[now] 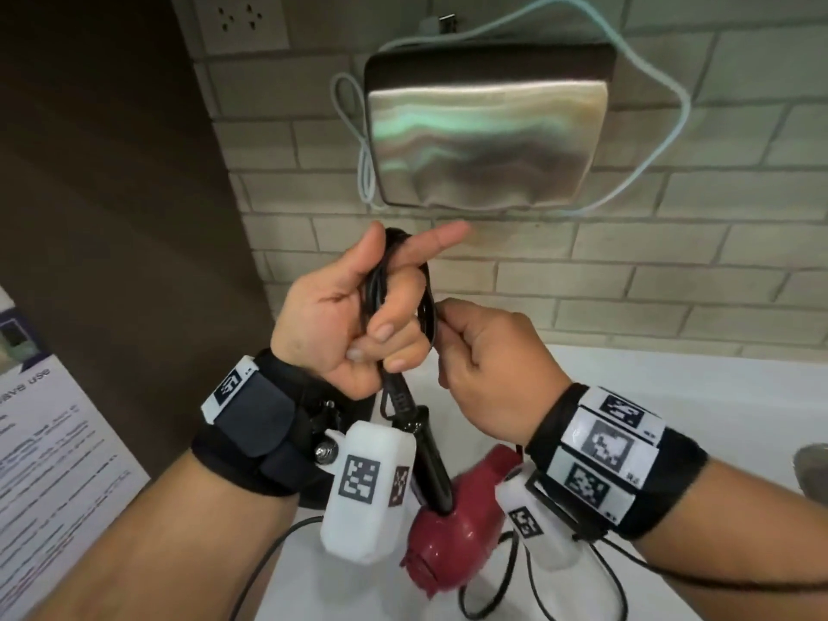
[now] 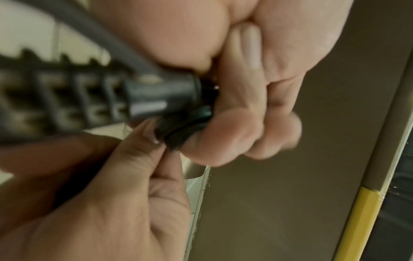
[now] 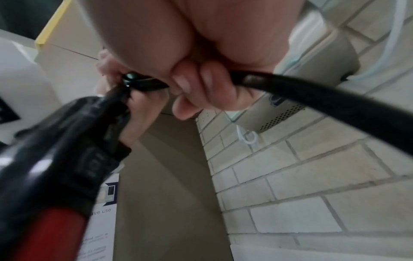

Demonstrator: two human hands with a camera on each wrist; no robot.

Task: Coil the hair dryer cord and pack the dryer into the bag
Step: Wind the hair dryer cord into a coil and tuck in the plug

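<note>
A dark red hair dryer with a black handle hangs below my hands, above the white counter. Its black cord is looped in several turns through my left hand, whose lower fingers curl round the loops and the handle's top while the index finger points out. My right hand pinches the cord just right of the loops. The left wrist view shows fingers round the cord bundle beside the black handle end. No bag is in view.
A steel hand dryer with a pale cable hangs on the tiled wall ahead. A socket plate sits top left. A printed sign leans at the left. Thin black wires trail over the white counter.
</note>
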